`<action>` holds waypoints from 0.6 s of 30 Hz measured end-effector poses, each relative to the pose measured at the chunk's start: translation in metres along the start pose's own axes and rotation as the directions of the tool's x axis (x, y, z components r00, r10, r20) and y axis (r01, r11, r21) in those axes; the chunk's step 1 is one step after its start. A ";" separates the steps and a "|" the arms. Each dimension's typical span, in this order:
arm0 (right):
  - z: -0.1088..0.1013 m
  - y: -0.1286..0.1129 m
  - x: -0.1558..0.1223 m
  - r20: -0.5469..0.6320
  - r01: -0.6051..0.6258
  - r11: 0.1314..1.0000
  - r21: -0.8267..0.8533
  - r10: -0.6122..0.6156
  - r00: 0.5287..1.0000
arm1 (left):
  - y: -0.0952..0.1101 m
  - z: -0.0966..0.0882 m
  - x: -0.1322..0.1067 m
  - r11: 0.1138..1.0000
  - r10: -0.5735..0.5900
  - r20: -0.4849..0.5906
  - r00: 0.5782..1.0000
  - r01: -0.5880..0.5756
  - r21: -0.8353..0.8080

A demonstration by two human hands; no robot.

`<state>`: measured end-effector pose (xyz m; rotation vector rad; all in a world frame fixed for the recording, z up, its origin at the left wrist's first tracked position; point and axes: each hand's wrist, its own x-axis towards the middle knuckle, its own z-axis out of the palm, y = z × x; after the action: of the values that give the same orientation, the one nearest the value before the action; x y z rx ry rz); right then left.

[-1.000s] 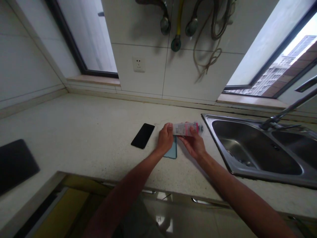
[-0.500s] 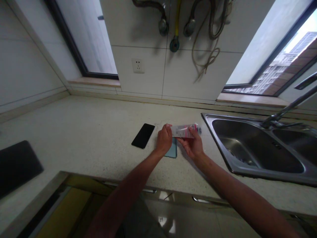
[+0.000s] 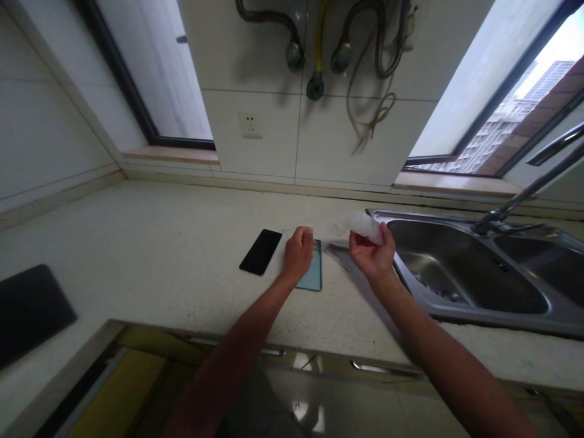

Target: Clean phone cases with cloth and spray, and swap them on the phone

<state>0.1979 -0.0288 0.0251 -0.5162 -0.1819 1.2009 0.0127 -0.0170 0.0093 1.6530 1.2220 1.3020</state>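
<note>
Nearest you, the counter (image 3: pixel 182 243) ends in a straight front edge, and both your forearms cross it. At the far left, close to that edge, a black slab (image 3: pixel 27 310) lies flat.

Your left hand (image 3: pixel 298 250) has its fingers curled into a loose fist with the knuckles over the far end of a flat teal slab (image 3: pixel 314 277) that lies on the counter. You cannot tell whether the fist encloses anything. Just left of it, and apart from it, a black phone (image 3: pixel 261 252) lies face up.

Your right hand (image 3: pixel 371 255) is raised off the counter. Its thumb and fingers pinch a pale, translucent packet (image 3: pixel 365 226), which sticks up and away from you, just beside the sink's near-left corner. A thin grey sheet (image 3: pixel 341 255) lies on the counter between your hands.

To the right, the steel sink (image 3: pixel 502 321) is set into the counter. Its left basin shows bare metal and a drain fitting (image 3: pixel 440 296), and a second basin (image 3: pixel 538 267) lies beyond it. The faucet (image 3: pixel 524 194) slants over them.

The widest open stretch of counter runs left of the phone to the side wall. Farther back the counter meets a tiled wall with a socket (image 3: pixel 249 126), and hoses (image 3: pixel 365 55) hang above.
</note>
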 end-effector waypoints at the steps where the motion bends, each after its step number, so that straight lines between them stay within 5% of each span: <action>1: 0.000 -0.005 0.002 -0.026 0.004 0.999 0.034 -0.003 1.000 | 0.000 0.002 0.000 0.986 0.071 0.017 0.997 -0.073 0.152; 4: 0.002 -0.017 0.008 -0.091 0.020 0.992 0.128 -0.009 0.996 | 0.005 0.011 0.001 0.793 0.206 0.221 0.953 -0.295 0.533; 7: 0.002 -0.024 0.012 -0.101 0.033 0.985 0.169 -0.016 0.995 | 0.014 0.026 0.006 0.581 0.205 0.417 0.886 -0.453 0.677; 11: 0.001 -0.028 0.016 -0.096 0.042 0.977 0.208 -0.022 0.995 | 0.020 0.048 0.014 0.458 0.105 0.448 0.888 -0.443 0.771; 15: 0.000 -0.028 0.017 -0.092 0.022 0.976 0.216 -0.002 0.996 | 0.015 0.064 0.017 0.507 0.098 0.414 0.905 -0.403 0.762; 18: -0.001 -0.030 0.018 -0.095 0.000 0.979 0.205 0.020 0.995 | 0.011 0.066 0.021 0.720 0.179 0.318 0.931 -0.344 0.603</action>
<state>0.2301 -0.0206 0.0367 -0.3934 0.0274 1.1863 0.0803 0.0018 0.0097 2.4863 1.4176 0.8117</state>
